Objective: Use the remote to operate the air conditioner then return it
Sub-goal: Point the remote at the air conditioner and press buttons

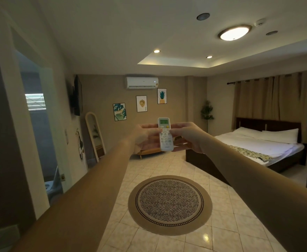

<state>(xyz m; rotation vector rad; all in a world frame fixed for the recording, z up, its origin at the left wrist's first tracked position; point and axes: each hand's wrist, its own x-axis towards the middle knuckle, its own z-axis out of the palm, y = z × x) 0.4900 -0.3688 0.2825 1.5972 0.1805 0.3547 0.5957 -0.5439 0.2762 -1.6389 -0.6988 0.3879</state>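
A white remote with a lit green screen stands upright at arm's length in the middle of the view. My left hand grips its left side, thumb across the upper buttons. My right hand holds its right side, thumb resting on the buttons near the middle. The remote's top end points toward the white air conditioner, which is mounted high on the far wall, above and slightly left of the remote.
A round patterned rug lies on the tiled floor below my arms. A bed stands at the right under curtains. At the left are a doorway, a leaning mirror and a wall TV.
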